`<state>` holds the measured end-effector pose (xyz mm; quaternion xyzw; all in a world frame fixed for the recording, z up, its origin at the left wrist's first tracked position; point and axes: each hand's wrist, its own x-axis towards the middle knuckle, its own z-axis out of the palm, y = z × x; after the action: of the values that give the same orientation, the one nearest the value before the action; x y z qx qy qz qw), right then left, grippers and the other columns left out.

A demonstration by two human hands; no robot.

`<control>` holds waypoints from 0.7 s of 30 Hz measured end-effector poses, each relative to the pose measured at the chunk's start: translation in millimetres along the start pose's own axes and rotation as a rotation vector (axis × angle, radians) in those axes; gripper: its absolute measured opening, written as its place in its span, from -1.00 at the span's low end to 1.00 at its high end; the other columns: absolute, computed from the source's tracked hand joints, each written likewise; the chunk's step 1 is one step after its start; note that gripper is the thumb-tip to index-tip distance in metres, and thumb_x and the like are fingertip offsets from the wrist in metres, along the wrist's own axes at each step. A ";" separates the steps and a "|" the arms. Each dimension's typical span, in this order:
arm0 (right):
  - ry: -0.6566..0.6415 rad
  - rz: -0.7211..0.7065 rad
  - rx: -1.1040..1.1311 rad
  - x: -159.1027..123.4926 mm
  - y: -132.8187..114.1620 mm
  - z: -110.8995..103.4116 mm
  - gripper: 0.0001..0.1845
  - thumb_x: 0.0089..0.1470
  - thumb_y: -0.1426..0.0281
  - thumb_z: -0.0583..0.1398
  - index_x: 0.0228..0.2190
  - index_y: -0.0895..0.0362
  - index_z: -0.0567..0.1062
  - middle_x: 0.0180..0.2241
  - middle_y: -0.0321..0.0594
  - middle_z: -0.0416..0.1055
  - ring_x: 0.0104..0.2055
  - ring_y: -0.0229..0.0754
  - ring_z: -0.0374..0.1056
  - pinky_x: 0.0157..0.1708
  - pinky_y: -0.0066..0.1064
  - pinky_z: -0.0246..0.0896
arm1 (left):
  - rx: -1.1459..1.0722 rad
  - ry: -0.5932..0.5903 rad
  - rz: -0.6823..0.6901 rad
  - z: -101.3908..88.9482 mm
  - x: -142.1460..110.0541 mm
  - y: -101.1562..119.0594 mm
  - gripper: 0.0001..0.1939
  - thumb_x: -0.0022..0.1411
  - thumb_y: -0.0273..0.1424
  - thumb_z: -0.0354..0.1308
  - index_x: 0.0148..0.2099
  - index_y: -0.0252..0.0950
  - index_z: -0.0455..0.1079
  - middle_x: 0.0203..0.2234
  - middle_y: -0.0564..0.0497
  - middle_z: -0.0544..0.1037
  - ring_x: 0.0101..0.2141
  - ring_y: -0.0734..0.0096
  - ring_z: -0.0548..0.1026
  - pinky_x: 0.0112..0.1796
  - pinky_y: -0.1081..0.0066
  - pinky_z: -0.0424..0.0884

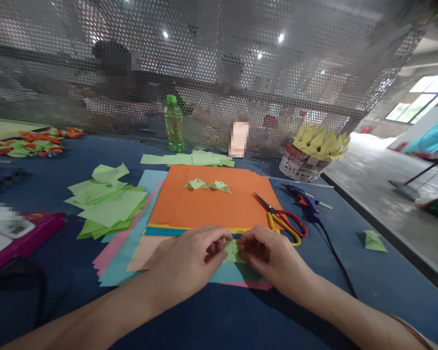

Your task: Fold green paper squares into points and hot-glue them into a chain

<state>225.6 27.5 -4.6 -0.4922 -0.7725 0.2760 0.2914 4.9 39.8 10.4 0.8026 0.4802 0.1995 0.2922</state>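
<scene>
flat, smooth orange sheets (204, 209) carry 2 pointed folded green papers (197, 183), metal-bladed scissors (271, 210) at their right edge. left hand (195, 255) and right hand (275, 257) both curled, fingertips pinching the light-green piece (233, 253) over pale blue sheets (226, 276), near side of orange; it's small, creased, peaked, sides hidden by fingers

The folded green paper (233, 253) looks matt and smooth, the bottle (174, 129) glossy plastic (the perforated screen (204, 58), metal).
</scene>
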 end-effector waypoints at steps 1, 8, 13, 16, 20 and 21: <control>-0.001 0.000 -0.001 -0.1 -0.4 -0.1 -0.83 0.07 0.55 0.22 -0.27 0.10 0.51 -0.34 -0.26 0.47 -0.33 -0.23 0.39 -0.37 -0.45 0.29 | 0.000 0.008 -0.001 0.5 0.1 -0.7 -0.78 0.28 -0.38 0.14 -0.03 -0.07 0.45 -0.34 0.16 0.56 -0.33 0.40 0.51 -0.35 0.44 0.31; -0.012 0.008 -0.027 1.2 -2.8 -0.9 -0.83 0.06 0.55 0.25 -0.28 0.10 0.50 -0.33 -0.27 0.47 -0.30 -0.21 0.39 -0.33 -0.42 0.28 | 0.007 0.025 0.041 0.9 -0.1 -1.8 -0.73 0.28 -0.39 0.15 0.02 -0.04 0.46 -0.30 0.15 0.59 -0.31 0.39 0.52 -0.30 0.45 0.33; -0.008 -0.009 -0.086 0.5 -2.9 -1.1 -0.81 0.06 0.57 0.25 -0.26 0.09 0.51 -0.35 -0.28 0.46 -0.32 -0.21 0.37 -0.30 -0.39 0.27 | 0.023 0.022 0.046 0.0 0.4 -0.5 -0.75 0.28 -0.41 0.14 -0.01 -0.05 0.46 -0.32 0.17 0.58 -0.31 0.39 0.52 -0.32 0.45 0.31; -0.009 -0.017 -0.108 0.0 -3.8 -1.3 -0.81 0.07 0.56 0.25 -0.25 0.09 0.52 -0.34 -0.27 0.47 -0.31 -0.20 0.37 -0.31 -0.38 0.26 | 0.012 0.023 0.043 0.6 0.9 -1.4 -0.75 0.28 -0.41 0.15 -0.01 -0.06 0.46 -0.32 0.16 0.58 -0.32 0.39 0.52 -0.31 0.44 0.32; -0.013 -0.020 -0.102 0.3 -3.7 -1.1 -0.81 0.07 0.57 0.25 -0.27 0.07 0.52 -0.34 -0.28 0.46 -0.32 -0.21 0.36 -0.31 -0.40 0.25 | 0.011 0.030 0.044 1.4 0.1 -2.1 -0.74 0.28 -0.40 0.15 0.00 -0.06 0.46 -0.32 0.15 0.58 -0.31 0.37 0.52 -0.30 0.43 0.32; -0.011 -0.020 -0.101 0.4 -3.2 -0.9 -0.80 0.06 0.58 0.24 -0.27 0.08 0.51 -0.35 -0.28 0.45 -0.33 -0.21 0.36 -0.32 -0.40 0.25 | 0.011 0.030 0.043 1.5 -0.3 -2.1 -0.74 0.28 -0.40 0.15 0.01 -0.06 0.46 -0.32 0.14 0.58 -0.31 0.37 0.52 -0.30 0.43 0.32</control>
<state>224.3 26.9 -1.6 -0.4969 -0.7920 0.2364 0.2645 4.3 39.8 7.9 0.8112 0.4683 0.2150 0.2765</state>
